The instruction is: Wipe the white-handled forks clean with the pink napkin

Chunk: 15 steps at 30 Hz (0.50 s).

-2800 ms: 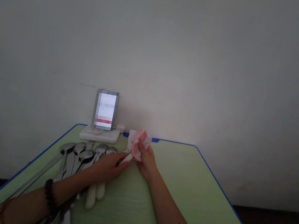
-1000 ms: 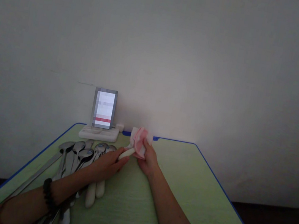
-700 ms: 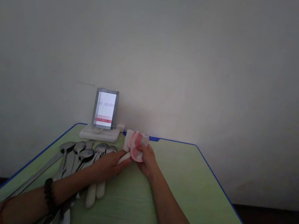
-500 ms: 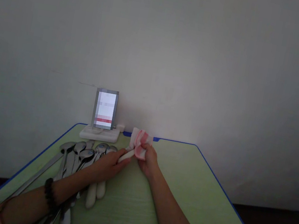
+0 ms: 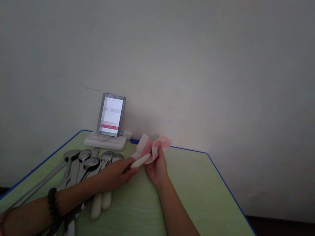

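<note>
Left hand (image 5: 113,176) and right hand (image 5: 158,170) are both closed, with the table (image 5: 210,200) beneath them. Beside and partly under my left arm lies a heap of spoons (image 5: 91,163); if that arm dips, it could knock them askew. Between my hands is the pink-and-white cloth (image 5: 144,145), pinched in my right; its loose folds could slip if my thumb relaxes. Smallest, a pale handle (image 5: 140,161) is gripped in my left; too light a hold might let it twist.

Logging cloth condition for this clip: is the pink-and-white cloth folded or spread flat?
Not spread flat: the cloth is bunched and curled in the right hand.
</note>
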### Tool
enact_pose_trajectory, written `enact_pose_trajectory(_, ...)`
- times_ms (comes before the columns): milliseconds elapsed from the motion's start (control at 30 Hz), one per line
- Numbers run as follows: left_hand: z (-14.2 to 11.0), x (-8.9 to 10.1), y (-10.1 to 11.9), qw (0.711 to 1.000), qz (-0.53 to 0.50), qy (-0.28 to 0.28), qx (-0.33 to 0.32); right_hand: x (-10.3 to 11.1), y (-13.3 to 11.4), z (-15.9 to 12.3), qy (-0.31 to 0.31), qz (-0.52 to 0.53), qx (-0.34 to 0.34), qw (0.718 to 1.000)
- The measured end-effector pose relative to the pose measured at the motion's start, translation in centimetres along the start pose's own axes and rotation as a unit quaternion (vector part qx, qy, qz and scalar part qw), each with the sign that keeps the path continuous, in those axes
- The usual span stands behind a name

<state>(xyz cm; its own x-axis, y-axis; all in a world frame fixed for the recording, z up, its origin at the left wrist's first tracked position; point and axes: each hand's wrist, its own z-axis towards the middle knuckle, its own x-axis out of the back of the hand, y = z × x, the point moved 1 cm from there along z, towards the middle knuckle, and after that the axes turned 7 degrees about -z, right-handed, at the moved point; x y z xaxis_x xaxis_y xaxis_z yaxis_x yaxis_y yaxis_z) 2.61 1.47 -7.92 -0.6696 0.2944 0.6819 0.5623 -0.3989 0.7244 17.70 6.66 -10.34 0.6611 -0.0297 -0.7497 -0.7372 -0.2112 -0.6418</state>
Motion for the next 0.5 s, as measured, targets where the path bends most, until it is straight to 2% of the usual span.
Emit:
enact_pose_trajectory(267, 0.03, -0.04, 0.01, 0.999, 0.037, -0.004, 0.003, -0.62, -0.64, -0.89, -0.017, 0.023, -0.012, 1.0)
enact_pose_trajectory(500, -0.08, -0.01, 0.29, 0.999, 0.036, -0.008, 0.01, -0.28, -0.22, -0.37, -0.019, 0.005, -0.008, 1.0)
